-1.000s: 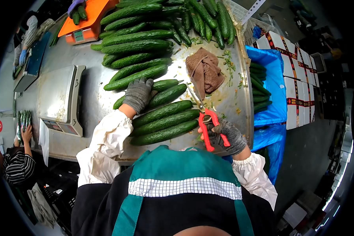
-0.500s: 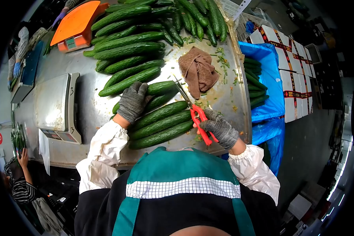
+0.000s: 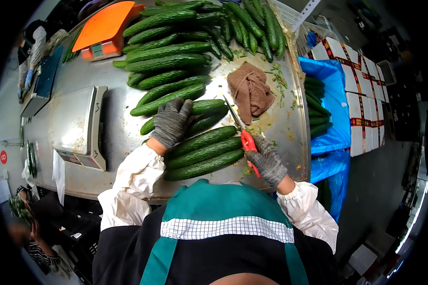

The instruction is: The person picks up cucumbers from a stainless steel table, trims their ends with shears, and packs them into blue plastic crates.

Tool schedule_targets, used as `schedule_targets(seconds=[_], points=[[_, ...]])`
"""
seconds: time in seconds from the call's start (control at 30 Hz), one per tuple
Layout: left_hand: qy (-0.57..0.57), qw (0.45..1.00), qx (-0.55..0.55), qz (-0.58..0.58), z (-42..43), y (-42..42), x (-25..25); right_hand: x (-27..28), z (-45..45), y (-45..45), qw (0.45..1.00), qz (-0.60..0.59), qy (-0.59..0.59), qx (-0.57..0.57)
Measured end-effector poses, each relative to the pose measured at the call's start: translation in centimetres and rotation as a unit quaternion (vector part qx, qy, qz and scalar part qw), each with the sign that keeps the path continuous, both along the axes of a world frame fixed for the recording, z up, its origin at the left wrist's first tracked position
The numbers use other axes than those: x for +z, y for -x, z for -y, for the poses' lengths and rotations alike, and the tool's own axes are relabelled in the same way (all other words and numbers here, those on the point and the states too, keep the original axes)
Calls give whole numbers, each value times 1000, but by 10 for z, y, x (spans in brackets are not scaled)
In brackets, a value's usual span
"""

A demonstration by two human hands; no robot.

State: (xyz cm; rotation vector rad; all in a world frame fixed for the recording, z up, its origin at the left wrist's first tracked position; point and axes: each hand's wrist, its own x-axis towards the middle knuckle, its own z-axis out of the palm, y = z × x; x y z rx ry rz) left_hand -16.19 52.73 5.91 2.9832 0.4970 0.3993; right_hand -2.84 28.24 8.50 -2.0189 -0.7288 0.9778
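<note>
My left hand (image 3: 172, 122), in a grey knit glove, is closed over a cucumber (image 3: 208, 106) lying on the metal table. Red-handled scissors (image 3: 246, 139) are in my gloved right hand (image 3: 269, 161). Their blades look closed, with the tips beside the right end of that cucumber. Just below it lies another cucumber (image 3: 209, 122), partly under my left hand. Nearer my apron, a row of three cucumbers (image 3: 205, 155) lies side by side. A brown cloth (image 3: 252, 88) is crumpled right of the scissor tips.
Many cucumbers (image 3: 169, 62) are piled toward the back. A flat scale (image 3: 73, 121) and an orange scale (image 3: 104, 28) stand at left. Green scraps (image 3: 278, 78) litter the right side. Beyond that edge are a blue-lined crate (image 3: 335, 128) of cucumbers and white boxes (image 3: 361, 99). Other people work at left.
The scissor handles have come together in my right hand and the blades have closed. My left hand stays on the cucumber. The whole view has shifted slightly.
</note>
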Motion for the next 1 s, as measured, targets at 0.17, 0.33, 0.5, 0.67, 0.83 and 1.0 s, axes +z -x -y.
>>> schedule_targets(seconds=[0.17,0.33,0.5,0.67,0.83,1.0], points=[[-65,997,-28,42,-28,-10,6,7,0,-4,984,-175,-8,-44],[-88,996,-22,17,-74,-18,-12,8,13,-4,975,-188,-48,-109],[-140,990,-7,0,-78,-20,-30,8,30,-2,961,-223,-93,-133],[-118,990,37,61,-67,-21,-11,12,45,3,956,-236,-79,-158],[-40,995,-6,92,-26,-19,6,12,55,5,956,-254,-49,-135],[83,984,-7,-155,30,-21,12,7,46,-4,952,-294,-7,-84]])
